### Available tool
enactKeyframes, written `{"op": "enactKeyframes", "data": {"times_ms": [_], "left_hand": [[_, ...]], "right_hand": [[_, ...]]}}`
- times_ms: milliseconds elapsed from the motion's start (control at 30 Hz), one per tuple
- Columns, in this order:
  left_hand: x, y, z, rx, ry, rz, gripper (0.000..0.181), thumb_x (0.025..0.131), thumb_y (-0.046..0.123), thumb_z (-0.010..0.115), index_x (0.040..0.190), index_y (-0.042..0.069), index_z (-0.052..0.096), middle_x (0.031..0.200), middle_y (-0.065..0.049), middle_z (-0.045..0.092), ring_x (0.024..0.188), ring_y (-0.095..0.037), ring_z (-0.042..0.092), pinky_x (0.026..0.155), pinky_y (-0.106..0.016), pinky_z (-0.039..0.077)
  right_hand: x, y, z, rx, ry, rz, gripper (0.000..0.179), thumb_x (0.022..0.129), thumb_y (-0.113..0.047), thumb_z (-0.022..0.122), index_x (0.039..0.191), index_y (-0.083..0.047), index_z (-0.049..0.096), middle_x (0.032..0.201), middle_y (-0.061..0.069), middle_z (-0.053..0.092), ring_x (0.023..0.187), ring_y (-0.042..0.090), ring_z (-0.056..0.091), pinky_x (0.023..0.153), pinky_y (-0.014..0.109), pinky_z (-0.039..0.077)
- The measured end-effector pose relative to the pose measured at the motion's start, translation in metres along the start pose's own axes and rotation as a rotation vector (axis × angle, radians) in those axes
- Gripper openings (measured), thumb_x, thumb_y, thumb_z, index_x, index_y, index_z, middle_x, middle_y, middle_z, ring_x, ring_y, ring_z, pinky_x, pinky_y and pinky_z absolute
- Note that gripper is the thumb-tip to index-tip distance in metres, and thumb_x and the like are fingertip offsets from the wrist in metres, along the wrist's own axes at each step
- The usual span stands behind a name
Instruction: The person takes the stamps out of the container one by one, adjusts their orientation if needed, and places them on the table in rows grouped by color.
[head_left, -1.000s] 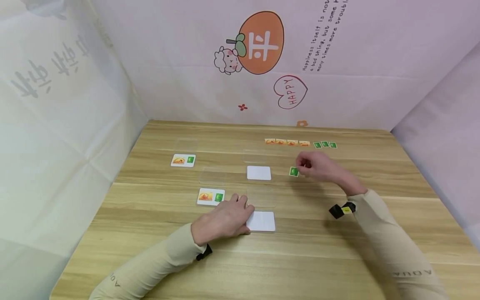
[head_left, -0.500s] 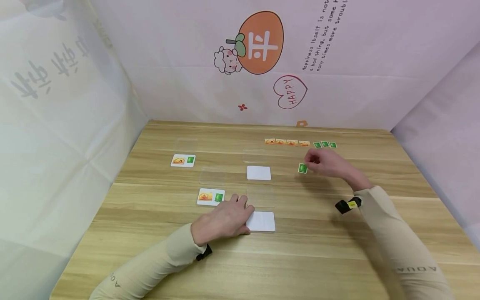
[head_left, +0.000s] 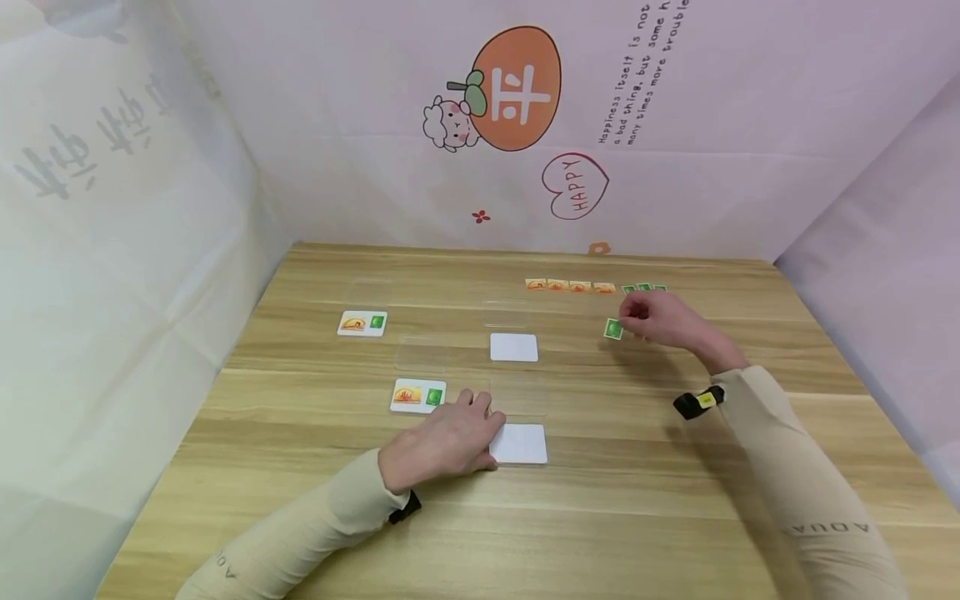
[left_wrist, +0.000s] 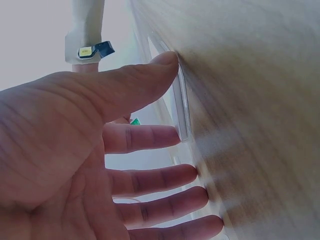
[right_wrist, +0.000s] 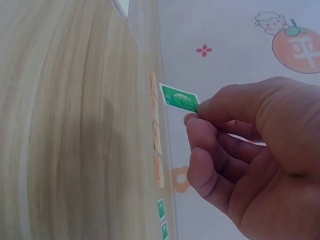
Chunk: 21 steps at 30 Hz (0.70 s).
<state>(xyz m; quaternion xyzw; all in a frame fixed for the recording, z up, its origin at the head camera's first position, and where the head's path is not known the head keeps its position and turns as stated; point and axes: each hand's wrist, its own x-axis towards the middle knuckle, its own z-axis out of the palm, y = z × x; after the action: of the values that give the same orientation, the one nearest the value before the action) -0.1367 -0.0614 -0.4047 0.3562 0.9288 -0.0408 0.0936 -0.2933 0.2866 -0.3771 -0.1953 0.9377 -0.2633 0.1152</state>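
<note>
My right hand [head_left: 667,320] pinches a small green stamp [head_left: 613,329] by one edge above the table; in the right wrist view the stamp [right_wrist: 180,99] is held between thumb and fingertips. My left hand [head_left: 448,437] rests at the left end of a white card [head_left: 521,444] in a clear plastic case. In the left wrist view, its fingers [left_wrist: 150,181] are straight and spread, with thumb and index fingertip touching the case's edge. Another white card [head_left: 513,347] lies farther back. Two cards on the left, one near [head_left: 417,397] and one far [head_left: 362,323], each bear an orange and a green stamp.
A row of several orange stamps [head_left: 580,287] lies at the back of the wooden table [head_left: 570,533], with several green stamps [head_left: 645,287] to their right. Clear plastic lids [head_left: 422,354] lie behind the cards. Printed white cloth [head_left: 360,125] surrounds the table.
My right hand has moved back and to the right, away from the white cards, with the green stamp still pinched. My left hand has kept its place. The head view has shifted slightly.
</note>
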Motion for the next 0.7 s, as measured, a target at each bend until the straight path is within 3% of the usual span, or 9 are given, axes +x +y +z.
{"op": "enactKeyframes", "data": {"times_ms": [267,700], "left_hand": [[-0.002,-0.001,0.0,0.002,0.008,0.008,0.047,0.089,0.052,0.066,0.117,0.014,0.057,0.107,-0.005,0.056,0.086,-0.018,0.048,0.062,-0.025,0.045],[-0.001,-0.001,0.001,0.006,0.011,0.006,0.047,0.089,0.051,0.066,0.117,0.014,0.058,0.107,-0.005,0.056,0.086,-0.018,0.049,0.062,-0.025,0.046]], "right_hand": [[0.002,0.01,0.0,0.019,0.016,0.025,0.008,0.096,-0.01,0.059,0.097,-0.003,0.06,0.086,0.016,0.063,0.07,0.026,0.061,0.056,0.03,0.051],[0.004,0.032,-0.003,0.04,0.037,0.083,0.01,0.096,-0.011,0.057,0.098,-0.002,0.06,0.09,0.02,0.064,0.066,0.019,0.058,0.055,0.027,0.048]]}}
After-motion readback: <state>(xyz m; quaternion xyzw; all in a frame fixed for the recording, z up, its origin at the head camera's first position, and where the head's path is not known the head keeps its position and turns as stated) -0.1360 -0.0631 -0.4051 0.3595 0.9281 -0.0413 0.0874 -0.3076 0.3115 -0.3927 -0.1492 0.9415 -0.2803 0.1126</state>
